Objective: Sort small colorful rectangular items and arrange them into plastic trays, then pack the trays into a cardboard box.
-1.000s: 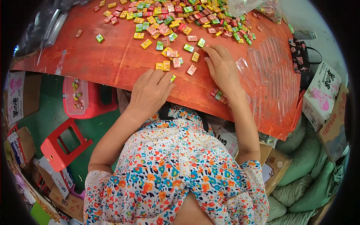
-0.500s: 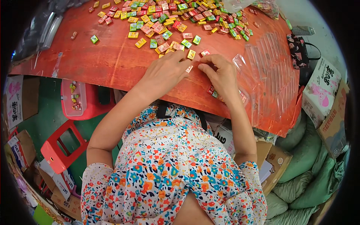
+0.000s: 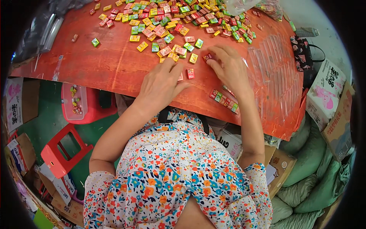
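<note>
On the red table [image 3: 95, 68], my left hand [image 3: 158, 84] is low with its thumb spread away from the fingers. A small pinkish box [image 3: 180, 77] shows between that thumb and forefinger; no grip on it is visible. Just right of it lies a small red box [image 3: 190, 73], touched by neither hand. My right hand [image 3: 230, 70] has its thumb and fingers around a small dark-red box [image 3: 207, 57], partly covered by the fingers. Near the table's front edge, below the right wrist, lies a row of small coloured boxes [image 3: 224, 101], with another row partly hidden by the forearm.
A large heap of small coloured boxes [image 3: 164, 23] spreads across the far table. Clear plastic trays [image 3: 276, 76] cover the right side. A red stool [image 3: 63, 152] and a clear tub [image 3: 72, 103] stand left; cartons [image 3: 328, 87] and green sacks [image 3: 309, 160] are at right.
My hands have moved apart. The left has drawn back left and nearer, leaving a red box lying in view. The right has closed around another box, and the row near the edge is now uncovered.
</note>
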{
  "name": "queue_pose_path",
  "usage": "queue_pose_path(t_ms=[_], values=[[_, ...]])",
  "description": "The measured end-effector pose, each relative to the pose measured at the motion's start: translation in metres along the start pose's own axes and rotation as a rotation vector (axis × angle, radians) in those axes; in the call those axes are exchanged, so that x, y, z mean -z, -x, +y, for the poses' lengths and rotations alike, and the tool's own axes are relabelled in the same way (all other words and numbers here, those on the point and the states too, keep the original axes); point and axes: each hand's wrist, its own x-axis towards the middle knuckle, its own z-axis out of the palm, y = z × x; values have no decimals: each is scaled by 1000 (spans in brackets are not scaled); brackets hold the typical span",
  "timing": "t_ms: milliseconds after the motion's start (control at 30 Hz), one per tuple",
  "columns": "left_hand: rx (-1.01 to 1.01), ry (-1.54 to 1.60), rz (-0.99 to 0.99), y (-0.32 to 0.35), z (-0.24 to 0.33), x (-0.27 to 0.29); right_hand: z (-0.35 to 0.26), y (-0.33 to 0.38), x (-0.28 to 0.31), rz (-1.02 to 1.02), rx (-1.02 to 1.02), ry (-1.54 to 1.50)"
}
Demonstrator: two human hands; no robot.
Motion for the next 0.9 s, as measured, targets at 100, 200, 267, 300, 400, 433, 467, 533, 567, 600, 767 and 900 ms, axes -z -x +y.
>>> queue_pose_path(t_ms=[100,200,267,300,400,433,467,533,567,600,767,900], values=[[-15,-44,-8,-6,3,-8,9,7,-1,-96,12,28],[-22,-89,11,-6,-1,-16,1,14,-1,-145,44,39],[-36,-96,26,-7,-1,-16,-3,16,-1,-145,56,53],[-32,-69,27,-7,-1,-13,-3,17,-2,-133,132,14],[-44,-47,30,-7,-3,-12,-13,20,-8,-107,215,-22],[-57,-49,36,-6,-4,-12,-16,21,-10,-96,225,-15],[-57,-51,36,-6,-4,-11,-15,20,-9,-95,226,-17],[-42,-60,11,-4,-3,-10,-14,19,-8,-86,106,-32],[-41,-61,11,-4,-3,-9,-14,18,-5,-86,106,-33],[-44,-65,12,-3,-4,-9,-15,18,0,-103,126,-90],[-46,-76,24,-4,-4,-12,-23,18,-3,-165,239,-63],[-91,-40,72,-8,0,-13,-9,12,2,-102,69,78]])
